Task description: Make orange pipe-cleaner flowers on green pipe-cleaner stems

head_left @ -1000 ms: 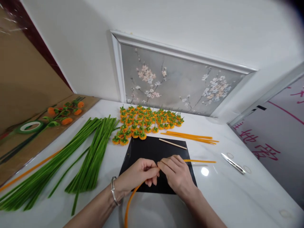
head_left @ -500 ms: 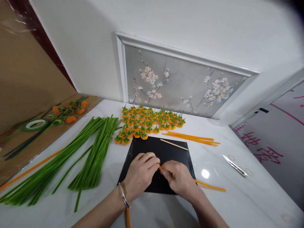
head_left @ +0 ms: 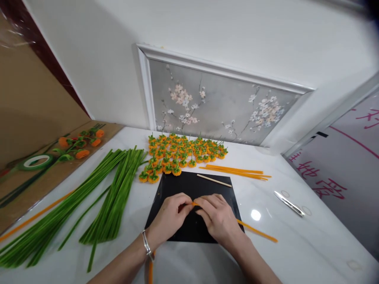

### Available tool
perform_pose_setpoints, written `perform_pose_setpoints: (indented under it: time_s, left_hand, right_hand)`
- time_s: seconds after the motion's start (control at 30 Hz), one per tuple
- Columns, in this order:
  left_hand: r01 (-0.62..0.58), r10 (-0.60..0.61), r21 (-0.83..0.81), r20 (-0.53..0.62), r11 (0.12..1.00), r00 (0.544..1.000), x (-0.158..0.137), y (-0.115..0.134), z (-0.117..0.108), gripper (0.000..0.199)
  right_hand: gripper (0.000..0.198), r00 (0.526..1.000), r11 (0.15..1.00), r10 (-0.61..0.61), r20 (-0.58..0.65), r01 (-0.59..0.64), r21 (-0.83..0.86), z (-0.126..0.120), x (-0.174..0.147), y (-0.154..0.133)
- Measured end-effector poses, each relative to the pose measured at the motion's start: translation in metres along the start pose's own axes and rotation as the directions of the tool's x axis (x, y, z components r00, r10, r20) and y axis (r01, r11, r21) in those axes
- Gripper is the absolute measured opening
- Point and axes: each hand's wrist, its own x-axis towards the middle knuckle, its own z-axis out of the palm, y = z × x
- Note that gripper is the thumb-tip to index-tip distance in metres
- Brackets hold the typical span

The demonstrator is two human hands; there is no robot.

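Note:
Over a black mat [head_left: 192, 232], my left hand [head_left: 168, 216] and my right hand [head_left: 217, 217] meet, both with pinched fingers. Between the fingertips a short piece of orange pipe cleaner [head_left: 194, 204] shows, gripped from both sides. Fuzzy orange lengths also come out beyond my right wrist and under my left forearm; whether they belong to the same stem is hidden by the hands. A thin wooden stick [head_left: 213, 180] lies across the mat's far edge, just past my fingers.
Rows of small orange flowers with green tops [head_left: 183, 154] stand behind the mat. Green pipe cleaners [head_left: 114, 209] lie left, orange pipe cleaners [head_left: 233, 171] right. Silver snips [head_left: 288, 204] rest far right. Green tape [head_left: 35, 161] and finished flower stems [head_left: 79, 144] lie on brown board.
My right hand's fingers have shifted up and forward over the pipe cleaner, and my left hand's fingers have turned into a tighter pinch. The whole view has shifted slightly.

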Motion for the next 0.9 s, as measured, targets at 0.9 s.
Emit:
perform_pose_setpoints:
  time_s: [0.9]
  left_hand:
    - [-0.225, 0.261, 0.387, -0.043, 0.894, 0.964, -0.002, -0.01, 0.006, 0.015]
  right_hand:
    - [0.034, 0.967, 0.961, 0.222, 0.123, -0.238, 0.141, -0.007, -0.001, -0.002]
